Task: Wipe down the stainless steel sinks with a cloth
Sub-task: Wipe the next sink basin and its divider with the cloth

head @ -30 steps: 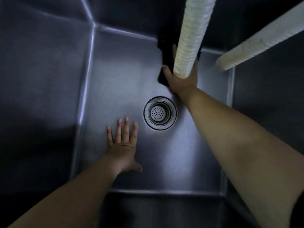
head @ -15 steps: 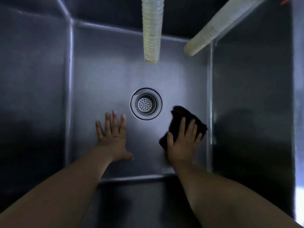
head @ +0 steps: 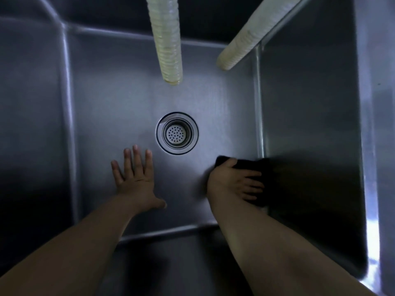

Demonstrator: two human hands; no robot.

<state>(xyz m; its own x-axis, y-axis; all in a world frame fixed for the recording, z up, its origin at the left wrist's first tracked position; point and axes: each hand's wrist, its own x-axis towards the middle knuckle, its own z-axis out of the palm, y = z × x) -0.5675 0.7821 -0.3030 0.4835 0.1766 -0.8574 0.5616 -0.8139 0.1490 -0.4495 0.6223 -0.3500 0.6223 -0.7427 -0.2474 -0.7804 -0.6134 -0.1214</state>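
dim steel sink point(head: 111, 99): left hand point(head: 136, 180) flat, fingers apart; right hand point(head: 233, 182) presses black cloth point(head: 252, 165).

we have one head-worn view, looking steeply down from close above into the sink point(head: 128, 99) basin, arms entering from below.

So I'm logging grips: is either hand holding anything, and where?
The right hand presses the dark cloth from above, fingers spread over its middle. The left hand lies flat, holding nothing.

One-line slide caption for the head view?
Right hand presses dark cloth at sink floor's right edge; left hand flat beside drain.
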